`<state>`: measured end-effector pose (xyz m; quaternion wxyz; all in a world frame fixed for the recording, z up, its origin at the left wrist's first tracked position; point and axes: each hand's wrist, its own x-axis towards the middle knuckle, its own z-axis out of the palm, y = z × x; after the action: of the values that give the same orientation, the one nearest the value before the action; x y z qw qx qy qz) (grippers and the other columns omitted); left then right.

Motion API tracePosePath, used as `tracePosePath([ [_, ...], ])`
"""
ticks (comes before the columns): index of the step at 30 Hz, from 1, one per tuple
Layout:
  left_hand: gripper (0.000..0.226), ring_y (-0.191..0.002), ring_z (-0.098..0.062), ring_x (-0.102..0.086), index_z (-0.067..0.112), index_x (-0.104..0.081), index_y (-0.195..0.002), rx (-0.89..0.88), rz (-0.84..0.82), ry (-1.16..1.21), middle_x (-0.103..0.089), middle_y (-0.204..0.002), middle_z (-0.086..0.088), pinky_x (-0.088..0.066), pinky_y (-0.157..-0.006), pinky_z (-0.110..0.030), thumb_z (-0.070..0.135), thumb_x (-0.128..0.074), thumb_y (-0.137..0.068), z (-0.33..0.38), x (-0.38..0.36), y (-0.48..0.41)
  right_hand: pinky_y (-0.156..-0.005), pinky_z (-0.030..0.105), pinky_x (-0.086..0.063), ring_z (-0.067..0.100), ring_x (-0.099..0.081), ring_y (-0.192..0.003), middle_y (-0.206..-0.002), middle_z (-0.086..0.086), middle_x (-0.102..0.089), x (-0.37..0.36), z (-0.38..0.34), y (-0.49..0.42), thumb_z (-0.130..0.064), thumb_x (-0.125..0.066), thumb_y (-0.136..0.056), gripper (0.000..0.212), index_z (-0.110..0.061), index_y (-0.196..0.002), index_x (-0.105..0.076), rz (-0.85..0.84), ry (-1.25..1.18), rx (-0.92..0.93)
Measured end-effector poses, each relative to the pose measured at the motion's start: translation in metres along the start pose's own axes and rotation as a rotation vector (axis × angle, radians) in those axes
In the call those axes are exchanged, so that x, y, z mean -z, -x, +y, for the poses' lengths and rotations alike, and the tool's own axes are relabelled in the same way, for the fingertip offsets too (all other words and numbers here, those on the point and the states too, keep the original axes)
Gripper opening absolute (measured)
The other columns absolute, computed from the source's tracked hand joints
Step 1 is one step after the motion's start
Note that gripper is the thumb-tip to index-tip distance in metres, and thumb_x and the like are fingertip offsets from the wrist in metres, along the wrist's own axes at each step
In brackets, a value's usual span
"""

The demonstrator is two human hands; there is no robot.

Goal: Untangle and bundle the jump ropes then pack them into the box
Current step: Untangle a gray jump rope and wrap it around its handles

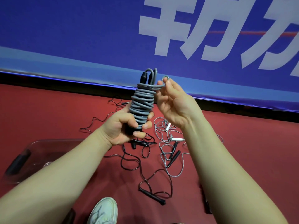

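grey rope nearly wound, tail pinched at the top

both hands are raised over the red floor. the left hand grips the lower end of a grey jump rope bundle, fingers and thumb curled tight round its coils, holding it upright. the rope is wound round its black handles, whose tips stick out above the coils. the right hand is just beside the top of the bundle and pinches the rope's loose end between thumb and forefinger; its other fingers hang loosely bent and hold nothing.

below, on the floor, lie loose ropes in a tangle: a black rope and a thin grey rope, with white handles among them. a clear plastic box sits at the left, near the left forearm. a white shoe shows at the bottom edge. a blue banner with large white lettering runs along the back.
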<state>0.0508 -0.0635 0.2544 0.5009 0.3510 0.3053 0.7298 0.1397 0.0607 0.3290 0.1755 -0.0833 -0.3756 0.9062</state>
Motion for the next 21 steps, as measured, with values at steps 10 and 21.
tracePosePath([
  [10,0.067,-0.062,-0.021,-0.048,0.02,-0.058,-0.103,0.071,0.159,-0.241,-0.051,-0.082,-0.013,-0.028,-0.045,-0.021,-0.004,-0.051,-0.041,0.01,-0.005,-0.003,-0.046,0.011,-0.048,0.008,-0.059,-0.053,-0.069,0.006,-0.06,0.011,-0.01,-0.002,-0.002,-0.037,-0.098,0.022,-0.006,-0.085,-0.055,-0.046,-0.121,-0.063],
  [21,0.059,-0.061,-0.02,-0.046,0.018,-0.054,-0.1,0.153,0.253,-0.269,-0.05,-0.082,-0.012,-0.026,-0.045,-0.02,-0.01,-0.039,-0.051,0.0,-0.006,-0.007,-0.045,0.012,-0.039,0.005,-0.054,-0.055,-0.07,0.001,-0.064,0.032,-0.007,-0.014,0.0,-0.051,-0.093,0.013,-0.005,-0.094,-0.064,0.081,0.349,0.183],
])
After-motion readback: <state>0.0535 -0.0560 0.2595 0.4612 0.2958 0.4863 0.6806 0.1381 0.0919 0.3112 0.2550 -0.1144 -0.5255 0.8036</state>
